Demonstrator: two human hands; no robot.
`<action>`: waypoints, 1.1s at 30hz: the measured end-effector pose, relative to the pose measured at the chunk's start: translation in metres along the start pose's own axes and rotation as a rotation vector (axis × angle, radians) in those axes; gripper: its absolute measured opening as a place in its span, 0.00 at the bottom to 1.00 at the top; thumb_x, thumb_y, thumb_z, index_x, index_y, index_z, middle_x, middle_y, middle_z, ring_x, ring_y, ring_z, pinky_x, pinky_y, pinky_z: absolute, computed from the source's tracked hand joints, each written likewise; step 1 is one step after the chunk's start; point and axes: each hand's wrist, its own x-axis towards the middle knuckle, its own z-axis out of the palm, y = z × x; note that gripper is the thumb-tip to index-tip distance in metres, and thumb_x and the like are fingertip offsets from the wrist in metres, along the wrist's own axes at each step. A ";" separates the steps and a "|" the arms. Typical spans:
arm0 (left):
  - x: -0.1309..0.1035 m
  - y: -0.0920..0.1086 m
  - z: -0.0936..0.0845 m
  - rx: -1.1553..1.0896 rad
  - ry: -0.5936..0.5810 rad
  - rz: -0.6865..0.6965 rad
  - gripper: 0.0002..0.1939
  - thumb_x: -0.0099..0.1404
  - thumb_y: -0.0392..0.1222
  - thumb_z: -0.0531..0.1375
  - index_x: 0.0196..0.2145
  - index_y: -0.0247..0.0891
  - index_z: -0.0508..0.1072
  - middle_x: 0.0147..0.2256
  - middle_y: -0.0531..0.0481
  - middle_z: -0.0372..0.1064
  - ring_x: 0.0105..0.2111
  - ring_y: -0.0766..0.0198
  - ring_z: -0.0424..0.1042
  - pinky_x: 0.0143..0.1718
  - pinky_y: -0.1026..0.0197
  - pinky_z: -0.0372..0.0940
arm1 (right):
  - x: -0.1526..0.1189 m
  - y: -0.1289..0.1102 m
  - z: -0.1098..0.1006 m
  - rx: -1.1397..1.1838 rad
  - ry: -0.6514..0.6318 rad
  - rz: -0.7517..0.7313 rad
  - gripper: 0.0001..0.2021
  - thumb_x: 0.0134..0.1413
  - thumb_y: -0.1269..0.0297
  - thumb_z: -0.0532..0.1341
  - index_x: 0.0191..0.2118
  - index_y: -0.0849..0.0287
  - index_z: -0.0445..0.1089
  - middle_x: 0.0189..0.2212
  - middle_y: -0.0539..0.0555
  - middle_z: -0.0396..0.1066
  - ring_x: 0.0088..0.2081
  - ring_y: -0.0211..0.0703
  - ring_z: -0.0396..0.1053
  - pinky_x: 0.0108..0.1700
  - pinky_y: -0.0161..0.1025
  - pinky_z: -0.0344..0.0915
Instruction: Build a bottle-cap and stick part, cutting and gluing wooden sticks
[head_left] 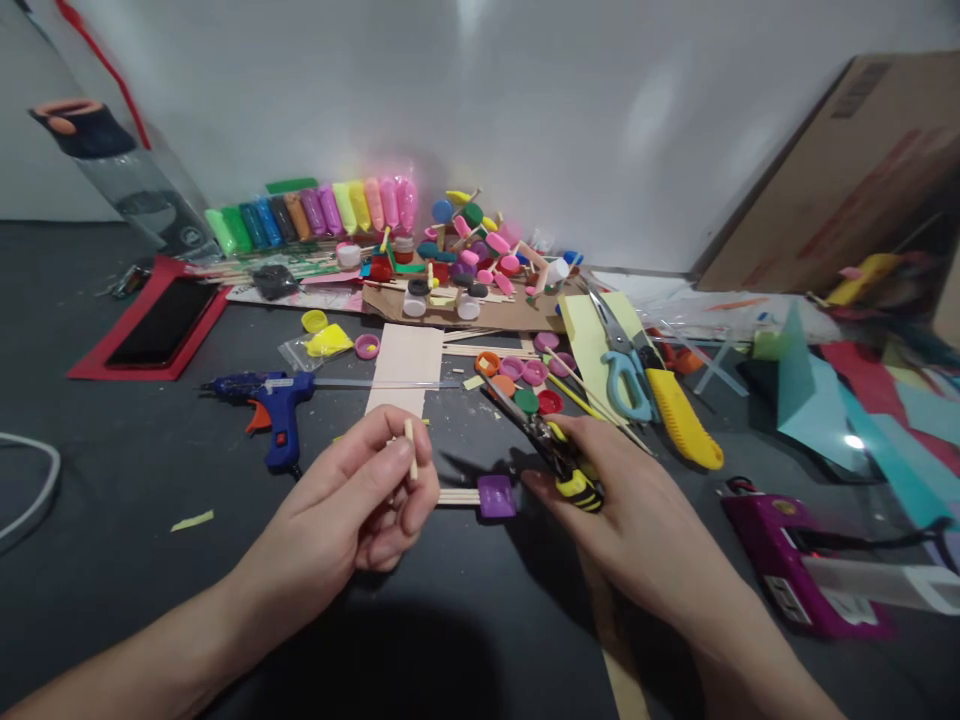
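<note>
My left hand [360, 500] pinches a short wooden stick [412, 450] upright between thumb and fingers. In my right hand [622, 500] are pliers [559, 460] with black and yellow grips, their long dark jaws pointing up and left, apart from the stick. On the dark table between the hands lies a small purple square tray [496, 496] joined to several thin wooden sticks [457, 497], whose left ends pass behind my left hand. A pale wooden sheet [409, 350] lies just beyond, with a clear glue stick [375, 384] across it.
Left stands a blue glue gun [281, 405]; behind it lie a phone [161, 322] and a water bottle [139, 180]. Coloured caps [527, 400] are scattered ahead. Blue-handled scissors [626, 375], a yellow utility knife [682, 415] and a magenta device [795, 570] lie right.
</note>
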 end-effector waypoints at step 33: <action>0.004 -0.007 -0.001 -0.128 0.019 -0.044 0.11 0.58 0.42 0.69 0.30 0.35 0.72 0.23 0.48 0.77 0.10 0.79 0.60 0.12 0.79 0.46 | -0.008 -0.026 0.006 0.075 0.154 -0.285 0.15 0.56 0.62 0.62 0.46 0.62 0.63 0.35 0.59 0.67 0.37 0.51 0.67 0.40 0.47 0.66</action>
